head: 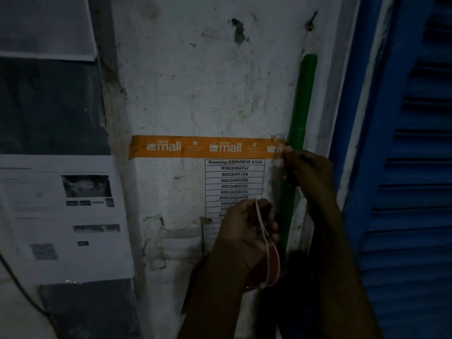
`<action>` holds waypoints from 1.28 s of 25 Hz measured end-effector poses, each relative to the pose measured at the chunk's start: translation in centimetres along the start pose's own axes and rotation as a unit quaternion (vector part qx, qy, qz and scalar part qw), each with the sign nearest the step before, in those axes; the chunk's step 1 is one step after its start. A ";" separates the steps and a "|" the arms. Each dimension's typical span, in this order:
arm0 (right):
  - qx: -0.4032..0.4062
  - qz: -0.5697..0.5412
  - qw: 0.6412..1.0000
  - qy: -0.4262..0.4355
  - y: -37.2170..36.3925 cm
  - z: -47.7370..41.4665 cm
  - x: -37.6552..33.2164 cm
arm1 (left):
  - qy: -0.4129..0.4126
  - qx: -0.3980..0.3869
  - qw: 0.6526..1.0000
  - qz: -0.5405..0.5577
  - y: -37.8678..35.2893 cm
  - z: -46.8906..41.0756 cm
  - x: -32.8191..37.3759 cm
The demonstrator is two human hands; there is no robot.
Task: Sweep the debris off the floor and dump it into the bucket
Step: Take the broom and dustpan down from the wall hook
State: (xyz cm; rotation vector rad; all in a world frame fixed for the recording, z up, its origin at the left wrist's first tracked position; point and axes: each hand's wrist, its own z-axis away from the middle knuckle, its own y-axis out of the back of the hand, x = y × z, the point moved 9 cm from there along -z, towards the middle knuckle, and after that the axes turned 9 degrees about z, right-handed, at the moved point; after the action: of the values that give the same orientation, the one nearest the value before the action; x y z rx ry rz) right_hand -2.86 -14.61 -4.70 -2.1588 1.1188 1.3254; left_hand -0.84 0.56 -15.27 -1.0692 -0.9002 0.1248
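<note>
Green pole, probably the handle of a sweeping tool, stands almost upright against the white wall, at the right side of the scene; it is between a printed list and a blue shutter; its lower part is hidden behind the hands, so I cannot tell what is at its end. A nail sticks out of the wall just above the top of the pole. The right hand is in front of the pole, beside the right end of an orange tape; its fingertips are pressed together, but the light is weak and I cannot tell if they pinch the pole, a cord or something else. The left hand is lower and nearer; its fingers are curled around a red object, and a white cord lies in a loop over this hand and hangs down along the red object. Printed papers are stuck on the wall at the left.
</note>
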 end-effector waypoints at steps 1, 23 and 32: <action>0.037 0.014 0.999 -0.003 0.3 -0.5 0.2 | 0.000 -0.004 1.000 -0.027 -0.6 -0.3 0.4; 0.230 0.176 0.931 0.222 3.7 -3.6 -12.0 | -0.218 -0.037 0.917 -0.333 -13.6 0.7 11.2; 0.123 0.066 0.960 0.244 2.2 5.3 -9.1 | -0.244 -0.023 0.894 -0.376 -6.4 5.1 12.6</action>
State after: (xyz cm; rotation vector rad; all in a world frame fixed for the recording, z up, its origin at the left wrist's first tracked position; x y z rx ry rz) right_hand -9.84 -8.58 0.79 -2.3095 1.5404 0.6553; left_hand 1.81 7.12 -2.02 -0.6678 -1.7268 -0.2923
